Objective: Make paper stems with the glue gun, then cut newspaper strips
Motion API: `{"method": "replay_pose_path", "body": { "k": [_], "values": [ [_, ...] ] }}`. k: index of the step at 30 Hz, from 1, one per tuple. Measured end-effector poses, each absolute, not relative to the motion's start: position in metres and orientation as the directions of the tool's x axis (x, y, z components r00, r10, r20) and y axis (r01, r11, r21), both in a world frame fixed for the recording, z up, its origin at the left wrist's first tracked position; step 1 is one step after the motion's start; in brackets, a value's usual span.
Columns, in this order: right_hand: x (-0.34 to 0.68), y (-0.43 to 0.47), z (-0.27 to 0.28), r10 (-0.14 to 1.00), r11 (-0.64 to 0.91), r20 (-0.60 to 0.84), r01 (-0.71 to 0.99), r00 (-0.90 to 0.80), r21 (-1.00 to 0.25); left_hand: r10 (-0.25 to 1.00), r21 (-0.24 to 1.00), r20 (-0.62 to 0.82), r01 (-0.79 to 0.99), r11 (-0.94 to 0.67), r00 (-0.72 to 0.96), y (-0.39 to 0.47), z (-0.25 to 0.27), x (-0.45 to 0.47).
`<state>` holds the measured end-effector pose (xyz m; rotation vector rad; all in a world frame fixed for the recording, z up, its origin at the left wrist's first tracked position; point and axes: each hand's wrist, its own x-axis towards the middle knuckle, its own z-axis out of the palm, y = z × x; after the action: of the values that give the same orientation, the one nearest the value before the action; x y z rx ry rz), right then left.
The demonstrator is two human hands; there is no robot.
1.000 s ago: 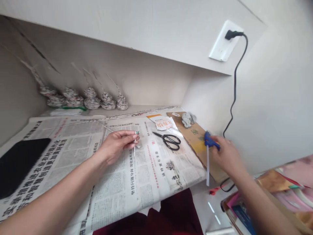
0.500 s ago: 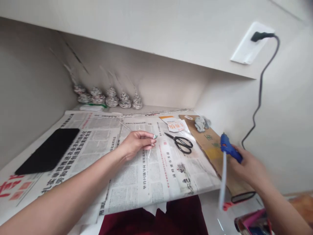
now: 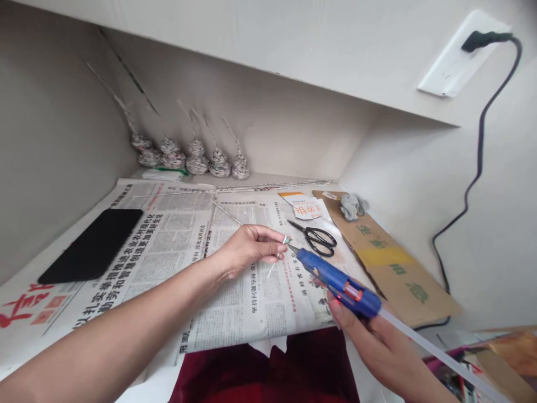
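Note:
Over the newspaper (image 3: 226, 302), my left hand (image 3: 251, 250) pinches a thin rolled-paper stick (image 3: 226, 210); a small green-and-white end (image 3: 287, 239) shows at the fingertips. A pale strip (image 3: 271, 270) pokes out below the fingers. My right hand (image 3: 381, 341) is wrapped round a blue hot glue gun (image 3: 331, 274) with a long glue stick (image 3: 436, 352) in its back. Its nozzle points left and is right at my left fingertips; whether it touches the paper, I cannot tell. Black-handled scissors (image 3: 321, 242) lie just behind the gun.
Several gourd-shaped woven paper pieces (image 3: 197, 158) stand along the back wall. A black tablet-like slab (image 3: 92, 246) lies at left, long paper sticks (image 3: 268, 186) at the back. At right are flattened cardboard (image 3: 390, 263), a grey crumpled wad (image 3: 352, 207) and a plugged-in cord (image 3: 480, 151).
My right hand has brought the glue gun from the right side leftward, turning its nozzle to my left fingertips. My left hand keeps its pinch. The view has shifted slightly.

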<state>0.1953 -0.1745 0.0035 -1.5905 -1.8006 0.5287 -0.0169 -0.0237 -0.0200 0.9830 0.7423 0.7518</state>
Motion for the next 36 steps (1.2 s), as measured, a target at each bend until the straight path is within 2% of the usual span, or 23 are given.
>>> {"method": "replay_pose_path", "body": {
  "k": [7,36],
  "values": [
    [0.197,-0.170,-0.006,0.970,0.192,0.237,0.745,-0.047,-0.639,0.812,0.900,-0.175,-0.244,0.362,0.557,-0.026,-0.022,-0.016],
    [0.191,-0.161,-0.002,0.960,0.211,0.276,0.759,-0.043,-0.616,0.809,0.899,-0.178,-0.243,0.365,0.560,-0.024,-0.021,-0.019]
  ]
}}
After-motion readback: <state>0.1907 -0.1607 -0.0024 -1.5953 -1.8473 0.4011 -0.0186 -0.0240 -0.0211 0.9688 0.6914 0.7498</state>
